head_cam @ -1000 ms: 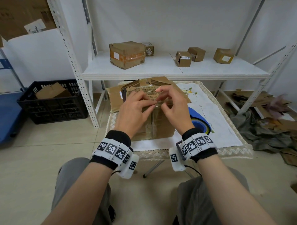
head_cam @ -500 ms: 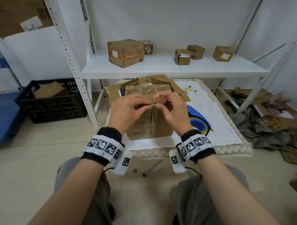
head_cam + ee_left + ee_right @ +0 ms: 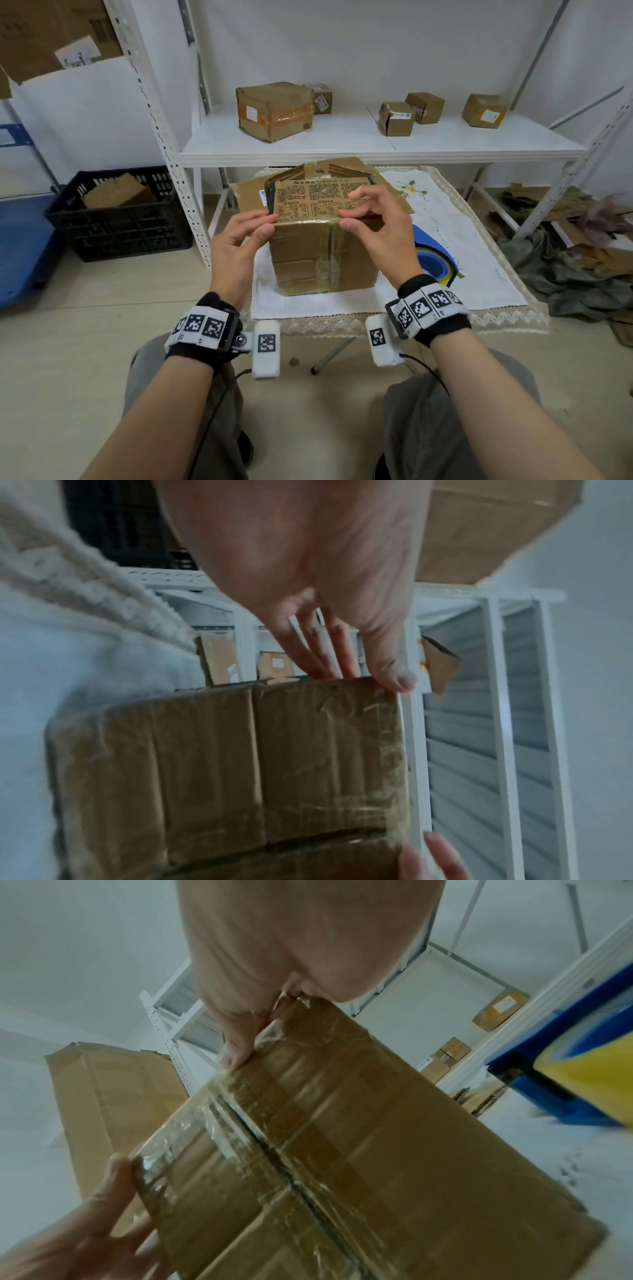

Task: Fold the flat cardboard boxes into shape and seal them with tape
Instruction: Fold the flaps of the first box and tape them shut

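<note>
While the cardboard box [image 3: 318,257] sits on the white cloth [image 3: 479,260] on the low tabletop [image 3: 513,311], both hands are on its top front edge. The left hand [image 3: 236,246] is at the left corner. Its thumb is on the front side and its fingers reach over the top, so this grip pinches the corner of the box. The right hand [image 3: 380,229] is at the right end of the same edge. Its thumb and first finger pinch the edge there, and the other fingers stick up loosely. The top of the box has printed writing on it. Shiny clear tape [image 3: 329,260] runs down the middle of the front side and along the edges. In the left wrist view the left thumb [image 3: 394,674] lies against the corner and the fingers go behind the box. In the right wrist view the right thumb [image 3: 236,1047] presses on the taped edge.

Flat brown cardboard [image 3: 250,195] lies behind the box on the tabletop. Just to the right of the box is a blue tape holder [image 3: 435,253] with a yellow roll inside. A white shelf [image 3: 342,140] behind holds one big taped box [image 3: 274,109] and some small boxes [image 3: 397,118]. A black crate [image 3: 116,219] with cardboard in it stands on the floor to the left.
</note>
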Motion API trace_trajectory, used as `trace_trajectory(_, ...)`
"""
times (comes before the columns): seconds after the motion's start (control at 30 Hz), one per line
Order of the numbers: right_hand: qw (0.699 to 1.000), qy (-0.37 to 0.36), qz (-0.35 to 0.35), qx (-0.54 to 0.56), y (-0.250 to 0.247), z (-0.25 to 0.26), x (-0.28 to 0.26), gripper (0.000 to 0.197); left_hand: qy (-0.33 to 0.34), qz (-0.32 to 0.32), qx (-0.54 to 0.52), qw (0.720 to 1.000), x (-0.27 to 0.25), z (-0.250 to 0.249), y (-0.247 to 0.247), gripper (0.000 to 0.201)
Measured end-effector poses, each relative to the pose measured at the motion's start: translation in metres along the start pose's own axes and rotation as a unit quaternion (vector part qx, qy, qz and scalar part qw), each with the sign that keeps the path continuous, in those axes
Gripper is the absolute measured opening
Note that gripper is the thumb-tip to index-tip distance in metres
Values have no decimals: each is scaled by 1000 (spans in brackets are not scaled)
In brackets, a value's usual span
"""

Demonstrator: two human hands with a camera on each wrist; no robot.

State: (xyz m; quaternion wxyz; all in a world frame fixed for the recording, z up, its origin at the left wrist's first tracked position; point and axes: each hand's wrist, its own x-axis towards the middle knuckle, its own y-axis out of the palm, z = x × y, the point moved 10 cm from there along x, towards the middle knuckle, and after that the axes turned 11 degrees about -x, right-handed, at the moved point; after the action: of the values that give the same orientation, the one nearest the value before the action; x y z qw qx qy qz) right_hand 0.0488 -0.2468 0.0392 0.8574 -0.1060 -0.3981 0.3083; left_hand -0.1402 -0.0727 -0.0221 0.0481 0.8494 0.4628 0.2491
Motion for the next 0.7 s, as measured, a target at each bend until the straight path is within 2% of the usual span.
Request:
trace_trajectory(0.13, 1000, 15, -10, 18, -5, -2, -1, 24, -52, -9, -71, 996, -5, 14, 7, 17)
trace_trajectory(0.27, 990, 69, -67, 103, -16, -22, -7, 35, -72, 0, -95, 993, -7, 18, 13, 14)
trace_trajectory(0.33, 974, 115, -105, 164, -15, -36, -15, 29, -75, 13, -99, 992, -8, 17, 18, 14)
trace_trajectory(0.43, 933, 169, -148, 282, -12, -54, -21, 22, -85, 10, -101, 991, -9, 18, 17, 14)
trace_trajectory(0.57, 903, 192, -124, 365, -6, -70, -17, 26, -96, 4, -123, 988, -9, 20, 18, 21)
trace_trajectory(0.7, 879, 203, -101, 419, -3, -77, -17, 29, -105, 5, -161, 981, -9, 24, 24, 14)
